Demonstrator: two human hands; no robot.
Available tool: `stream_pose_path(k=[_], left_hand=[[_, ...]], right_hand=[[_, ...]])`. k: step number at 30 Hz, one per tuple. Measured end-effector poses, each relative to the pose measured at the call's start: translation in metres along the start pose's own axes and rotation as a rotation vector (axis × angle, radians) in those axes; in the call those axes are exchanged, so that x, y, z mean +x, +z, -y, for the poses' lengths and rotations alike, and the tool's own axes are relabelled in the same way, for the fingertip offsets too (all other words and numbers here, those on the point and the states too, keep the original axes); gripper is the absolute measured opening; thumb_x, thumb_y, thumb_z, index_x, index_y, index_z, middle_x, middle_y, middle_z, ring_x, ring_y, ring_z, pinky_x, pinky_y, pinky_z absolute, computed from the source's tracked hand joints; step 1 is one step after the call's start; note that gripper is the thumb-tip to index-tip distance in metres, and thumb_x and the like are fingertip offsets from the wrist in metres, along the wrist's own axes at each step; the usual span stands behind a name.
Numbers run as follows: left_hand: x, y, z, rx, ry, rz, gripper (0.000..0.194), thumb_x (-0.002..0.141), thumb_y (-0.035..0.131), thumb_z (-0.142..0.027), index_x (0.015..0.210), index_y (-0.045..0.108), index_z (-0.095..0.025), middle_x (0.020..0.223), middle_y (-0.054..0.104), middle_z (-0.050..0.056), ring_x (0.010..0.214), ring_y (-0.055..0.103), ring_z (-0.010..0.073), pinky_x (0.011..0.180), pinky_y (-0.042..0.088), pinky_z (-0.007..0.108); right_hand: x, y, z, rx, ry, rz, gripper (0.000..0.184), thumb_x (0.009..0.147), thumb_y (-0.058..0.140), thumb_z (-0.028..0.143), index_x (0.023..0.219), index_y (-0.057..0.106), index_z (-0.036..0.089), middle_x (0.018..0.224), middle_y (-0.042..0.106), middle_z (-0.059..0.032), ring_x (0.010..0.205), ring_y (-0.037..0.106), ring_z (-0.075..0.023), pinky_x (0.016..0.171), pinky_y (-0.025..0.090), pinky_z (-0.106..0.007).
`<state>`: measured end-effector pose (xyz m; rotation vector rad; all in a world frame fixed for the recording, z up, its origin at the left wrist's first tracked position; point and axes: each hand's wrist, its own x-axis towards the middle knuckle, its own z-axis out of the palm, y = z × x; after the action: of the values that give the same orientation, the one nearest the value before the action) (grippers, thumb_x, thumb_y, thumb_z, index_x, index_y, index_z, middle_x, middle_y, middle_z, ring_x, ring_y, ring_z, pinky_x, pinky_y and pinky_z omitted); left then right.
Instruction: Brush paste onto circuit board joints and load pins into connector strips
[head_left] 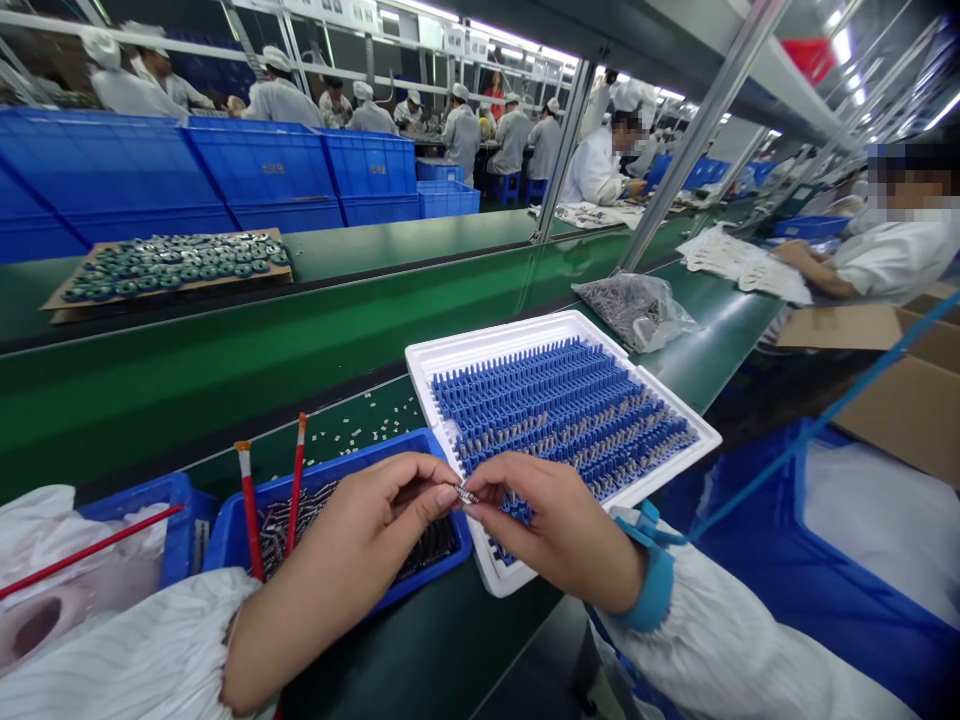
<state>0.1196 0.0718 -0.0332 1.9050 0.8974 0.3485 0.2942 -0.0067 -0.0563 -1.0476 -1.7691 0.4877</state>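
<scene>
Head view: left hand (pixel 349 535) and right hand (pixel 551 530) both grasping a small metal part (pixel 466 494), pinched between them at the fingertips, over the left edge of a white plastic tray (pixel 442 395) holding a blue slotted rack (pixel 562 400) loaded with metal pieces. Just left of the tray, a blue bin (pixel 315 500) of dark metal parts (pixel 427 545) with two red-handled brushes (pixel 296 480) in it, all on a green conveyor belt (pixel 360 430); clear plastic bag (pixel 634 310) of metal parts beyond the tray

Smooth white moulded plastic is seen in the tray (pixel 442 372), matt blue plastic in the racks (pixel 562 400), bright polished metal in the small part (pixel 466 494), and a smooth green finish on the conveyor belt (pixel 225 375).
</scene>
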Motion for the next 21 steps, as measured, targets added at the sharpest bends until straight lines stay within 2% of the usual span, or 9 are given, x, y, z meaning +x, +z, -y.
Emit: stream_pose_path(k=[4, 9, 11, 13, 16, 19, 21], left_hand=[[-0.001, -0.002, -0.003, 0.027, 0.025, 0.025, 0.027, 0.091, 0.046, -0.043, 0.084, 0.062, -0.022, 0.085, 0.067, 0.001, 0.083, 0.062, 0.0202, 0.074, 0.046, 0.030], [-0.002, -0.001, -0.002, -0.040, 0.024, 0.100, 0.035, 0.092, 0.041, -0.047, 0.075, 0.058, -0.021, 0.078, 0.061, 0.000, 0.075, 0.056, 0.0176, 0.070, 0.044, 0.028], [-0.003, -0.001, -0.001, -0.121, -0.015, 0.203, 0.035, 0.092, 0.042, -0.047, 0.077, 0.058, -0.021, 0.079, 0.061, 0.000, 0.076, 0.056, 0.0170, 0.071, 0.045, 0.027], [-0.008, 0.000, -0.002, -0.127, -0.053, 0.360, 0.033, 0.092, 0.043, -0.045, 0.077, 0.060, -0.021, 0.081, 0.062, -0.001, 0.078, 0.057, 0.0166, 0.072, 0.045, 0.026], [-0.016, -0.001, -0.007, -0.007, -0.080, 0.507, 0.031, 0.094, 0.043, -0.042, 0.081, 0.063, -0.022, 0.091, 0.065, -0.001, 0.087, 0.058, 0.0165, 0.078, 0.044, 0.026], [-0.019, -0.005, -0.011, 0.037, -0.084, 0.480, 0.031, 0.094, 0.042, -0.046, 0.085, 0.062, -0.024, 0.095, 0.065, -0.002, 0.087, 0.058, 0.0160, 0.079, 0.044, 0.025], [-0.018, -0.008, -0.012, 0.028, -0.093, 0.441, 0.031, 0.093, 0.044, -0.048, 0.083, 0.061, -0.024, 0.091, 0.064, -0.002, 0.082, 0.057, 0.0160, 0.075, 0.044, 0.025]], right_hand=[[-0.001, -0.004, 0.000, 0.047, -0.005, -0.068, 0.013, 0.101, 0.048, 0.012, 0.100, 0.061, 0.014, 0.095, 0.058, -0.0022, 0.088, 0.056, -0.0158, 0.078, 0.043, -0.023], [-0.001, -0.003, -0.002, 0.148, 0.035, -0.088, 0.009, 0.096, 0.053, 0.013, 0.094, 0.062, 0.013, 0.089, 0.059, -0.0030, 0.081, 0.058, -0.0162, 0.072, 0.046, -0.023], [-0.002, -0.003, -0.003, 0.176, 0.058, -0.084, 0.009, 0.095, 0.054, 0.015, 0.091, 0.061, 0.013, 0.087, 0.059, -0.0034, 0.078, 0.058, -0.0161, 0.068, 0.047, -0.022], [-0.002, -0.007, -0.006, 0.166, 0.070, -0.097, 0.009, 0.095, 0.053, 0.017, 0.090, 0.060, 0.013, 0.085, 0.058, -0.0033, 0.075, 0.058, -0.0156, 0.064, 0.048, -0.021], [0.001, -0.032, -0.018, 0.029, 0.057, -0.144, 0.011, 0.095, 0.054, 0.019, 0.094, 0.063, 0.013, 0.087, 0.059, -0.0028, 0.077, 0.058, -0.0154, 0.067, 0.050, -0.021], [0.006, -0.072, -0.046, -0.220, 0.066, -0.163, 0.011, 0.094, 0.058, 0.017, 0.099, 0.067, 0.012, 0.093, 0.060, -0.0035, 0.082, 0.058, -0.0179, 0.074, 0.050, -0.025], [0.007, -0.096, -0.071, -0.382, 0.122, -0.102, 0.011, 0.088, 0.061, 0.004, 0.092, 0.068, 0.011, 0.087, 0.060, -0.0030, 0.075, 0.058, -0.0183, 0.071, 0.049, -0.026]])
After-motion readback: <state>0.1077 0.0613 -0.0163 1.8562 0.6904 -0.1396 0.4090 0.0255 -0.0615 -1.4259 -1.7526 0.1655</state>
